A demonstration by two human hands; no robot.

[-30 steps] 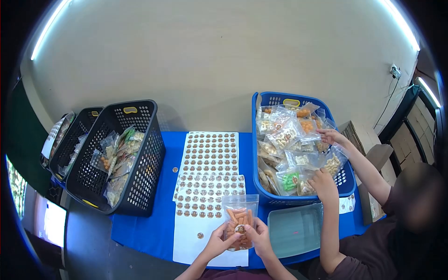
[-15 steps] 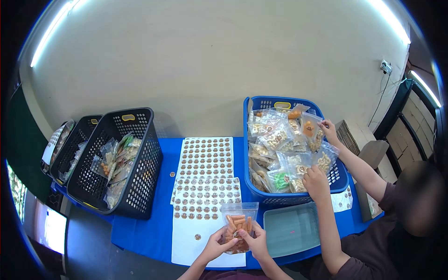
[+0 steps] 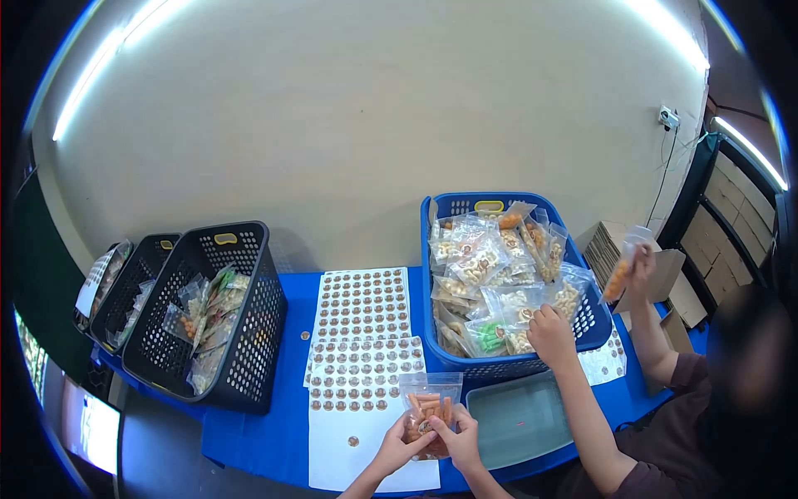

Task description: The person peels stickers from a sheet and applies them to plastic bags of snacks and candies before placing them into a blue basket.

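Both of my hands grip a clear zip bag (image 3: 431, 397) of orange-brown stick snacks, held upright over the lower end of a sheet of round stickers (image 3: 366, 374). My left hand (image 3: 401, 445) pinches the bag's left side, and my right hand (image 3: 459, 439) its right side. The thumbs meet at a round sticker (image 3: 425, 427) on the bag's front, partly covering it. A single loose-looking sticker (image 3: 353, 442) shows on the white lower part of the sheet, left of my hands.
A blue basket (image 3: 499, 366) of snack bags stands at right, beside a grey-green tray (image 3: 519, 424). A co-worker's hand (image 3: 552, 337) reaches into the basket; the other hand (image 3: 641, 264) holds a bag of orange snacks. Dark baskets (image 3: 249, 333) with bags stand at left.
The co-worker's far hand has lifted a bag of orange snacks out of the blue basket toward the right. My hands still hold the same bag; the view has tilted slightly upward.
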